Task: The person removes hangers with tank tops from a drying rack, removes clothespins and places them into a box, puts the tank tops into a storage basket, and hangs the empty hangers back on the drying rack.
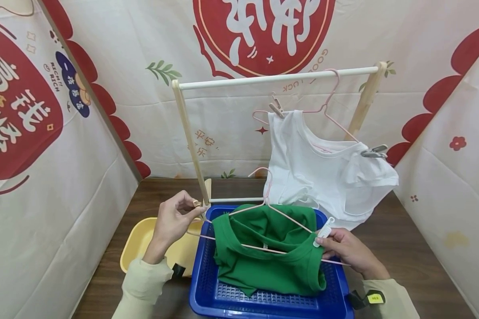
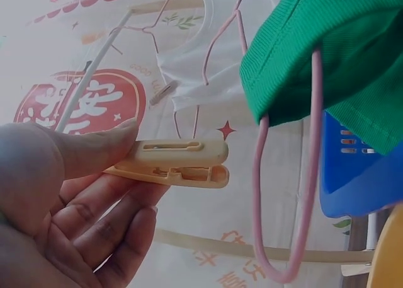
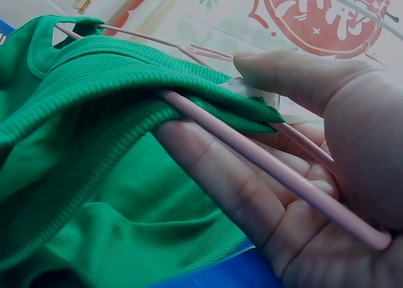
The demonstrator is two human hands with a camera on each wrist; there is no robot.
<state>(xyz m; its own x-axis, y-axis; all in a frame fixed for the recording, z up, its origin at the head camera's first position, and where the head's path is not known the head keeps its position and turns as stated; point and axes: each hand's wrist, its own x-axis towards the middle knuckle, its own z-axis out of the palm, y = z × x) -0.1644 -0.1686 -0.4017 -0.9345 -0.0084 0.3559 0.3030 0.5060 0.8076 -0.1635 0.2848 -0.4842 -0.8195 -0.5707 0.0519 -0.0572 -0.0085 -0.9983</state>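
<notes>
My left hand (image 1: pixel 173 223) pinches a yellowish clothespin (image 2: pixel 186 150) between thumb and fingers, its jaws closed, just off the left end of a pink hanger (image 1: pixel 289 215). That hanger runs through the shoulders of a green top (image 1: pixel 269 266) with ribbed trim, lying over a blue basket (image 1: pixel 198 283). At the top's right shoulder, a white clothespin (image 1: pixel 323 233) sits on the fabric. There my right hand (image 1: pixel 349 251) holds the shoulder, thumb above and fingers beneath; the hanger's end (image 3: pixel 371 237) reaches across its palm.
Behind the basket stands a wooden rack with a white rail (image 1: pixel 279 79). A white top (image 1: pixel 315 173) hangs from it on another pink hanger, with a wooden clothespin (image 1: pixel 277 109) and a grey clothespin (image 1: pixel 375 152). A yellow tray (image 1: pixel 137 241) sits left of the basket.
</notes>
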